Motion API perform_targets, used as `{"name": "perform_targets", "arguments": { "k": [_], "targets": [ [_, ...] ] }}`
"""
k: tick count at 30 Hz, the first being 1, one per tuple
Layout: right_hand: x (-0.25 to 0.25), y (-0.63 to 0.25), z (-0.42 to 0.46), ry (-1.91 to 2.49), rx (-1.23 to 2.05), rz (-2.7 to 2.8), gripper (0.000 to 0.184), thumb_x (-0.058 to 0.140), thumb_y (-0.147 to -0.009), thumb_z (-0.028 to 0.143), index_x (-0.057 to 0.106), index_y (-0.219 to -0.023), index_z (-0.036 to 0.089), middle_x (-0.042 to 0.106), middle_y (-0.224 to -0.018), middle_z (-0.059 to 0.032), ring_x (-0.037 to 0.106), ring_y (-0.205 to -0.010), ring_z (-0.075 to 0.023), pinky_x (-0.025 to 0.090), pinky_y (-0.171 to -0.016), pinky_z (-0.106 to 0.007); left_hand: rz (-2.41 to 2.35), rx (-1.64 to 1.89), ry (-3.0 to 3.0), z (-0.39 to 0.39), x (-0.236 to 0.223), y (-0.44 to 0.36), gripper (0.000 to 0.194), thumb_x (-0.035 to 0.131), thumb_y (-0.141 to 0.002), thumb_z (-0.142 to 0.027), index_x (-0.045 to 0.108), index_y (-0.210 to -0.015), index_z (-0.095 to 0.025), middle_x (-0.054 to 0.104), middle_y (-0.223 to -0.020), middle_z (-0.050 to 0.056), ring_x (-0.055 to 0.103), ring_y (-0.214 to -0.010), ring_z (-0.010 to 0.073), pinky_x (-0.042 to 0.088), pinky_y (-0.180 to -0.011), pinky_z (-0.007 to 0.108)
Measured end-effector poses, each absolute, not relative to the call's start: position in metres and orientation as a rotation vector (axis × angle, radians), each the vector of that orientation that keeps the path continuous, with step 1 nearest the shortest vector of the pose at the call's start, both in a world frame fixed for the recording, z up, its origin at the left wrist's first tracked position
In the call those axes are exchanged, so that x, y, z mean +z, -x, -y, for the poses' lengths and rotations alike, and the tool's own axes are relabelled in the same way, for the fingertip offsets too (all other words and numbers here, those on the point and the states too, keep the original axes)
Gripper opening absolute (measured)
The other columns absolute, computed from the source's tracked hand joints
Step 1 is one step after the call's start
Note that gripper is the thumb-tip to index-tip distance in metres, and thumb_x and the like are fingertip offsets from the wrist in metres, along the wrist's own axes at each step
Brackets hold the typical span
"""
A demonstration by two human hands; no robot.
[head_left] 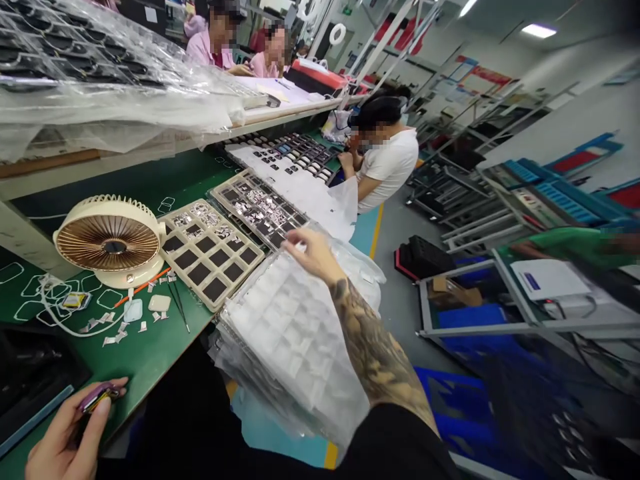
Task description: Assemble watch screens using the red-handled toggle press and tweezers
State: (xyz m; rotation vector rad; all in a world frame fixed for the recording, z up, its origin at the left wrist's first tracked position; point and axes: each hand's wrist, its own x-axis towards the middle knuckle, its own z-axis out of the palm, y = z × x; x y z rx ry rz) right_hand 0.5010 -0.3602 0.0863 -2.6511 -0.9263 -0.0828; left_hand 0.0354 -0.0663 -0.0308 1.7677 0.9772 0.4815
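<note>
No text, brand or number is reading clearly anywhere in this workshop. A small green rectangular sign (347, 10) is hanging at the top, its marking too small to make out. On the far wall, red and blue rectangular panels (483, 75) are showing pale, illegible marks. At right, 1 white sheet-like item (550, 279) is carrying 1 dark purple rectangular label (532, 280), its wording blurred. At upper left, 1 white rectangular paper label (151, 15) is sitting on a black surface, displaying nothing legible.

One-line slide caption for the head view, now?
Left hand holds a small device; right hand reaches by the parts trays; fan nearby.
</note>
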Motion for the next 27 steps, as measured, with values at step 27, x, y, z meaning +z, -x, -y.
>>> {"name": "perform_targets", "arguments": {
  "k": [27],
  "targets": [
    [0.04,-0.274,0.35,2.802,-0.033,1.259,0.051,0.069,-0.1,0.038,0.061,-0.148,0.022,0.063,-0.15,-0.0188,0.058,-0.134,-0.0411,0.052,-0.112,-0.06,-0.189,-0.063,-0.74,0.167,-0.108,-0.164,0.046,0.094,-0.084,-0.053,0.084,-0.115,-0.02,0.058,-0.168,0.017,0.057,-0.152,0.041,0.045,-0.126,0.055]
  ]
}}
